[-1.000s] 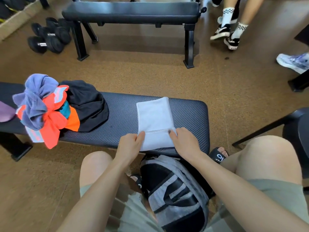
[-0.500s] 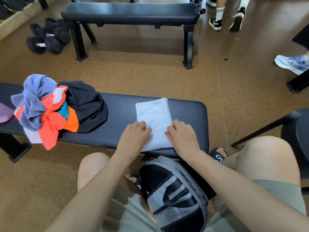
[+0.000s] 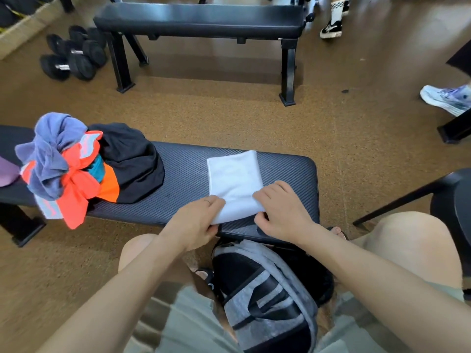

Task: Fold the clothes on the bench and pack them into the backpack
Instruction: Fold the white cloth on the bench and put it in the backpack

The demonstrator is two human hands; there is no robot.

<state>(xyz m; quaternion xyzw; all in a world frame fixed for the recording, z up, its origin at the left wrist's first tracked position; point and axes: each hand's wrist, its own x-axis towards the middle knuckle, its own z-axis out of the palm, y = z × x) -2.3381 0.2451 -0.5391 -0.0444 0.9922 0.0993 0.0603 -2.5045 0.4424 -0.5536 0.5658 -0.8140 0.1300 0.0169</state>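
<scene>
A: How far along?

B: One white folded cloth (image 3: pixel 233 179) lies on the black padded bench (image 3: pixel 285 171); the left hand (image 3: pixel 196 222) and right hand (image 3: pixel 283 212) both pinch its near edge.

A: What's left?

B: The heap of black, orange and blue clothes (image 3: pixel 84 164) looks unfolded, well apart; the grey backpack (image 3: pixel 265 296) waits between the knees.

Looks like a gym: black padded workout benches (image 3: pixel 198 20), a cluster of black dumbbells (image 3: pixel 74 56) on speckled brown rubber flooring (image 3: pixel 356 149), sneakered feet (image 3: pixel 331 28) passing nearby.
</scene>
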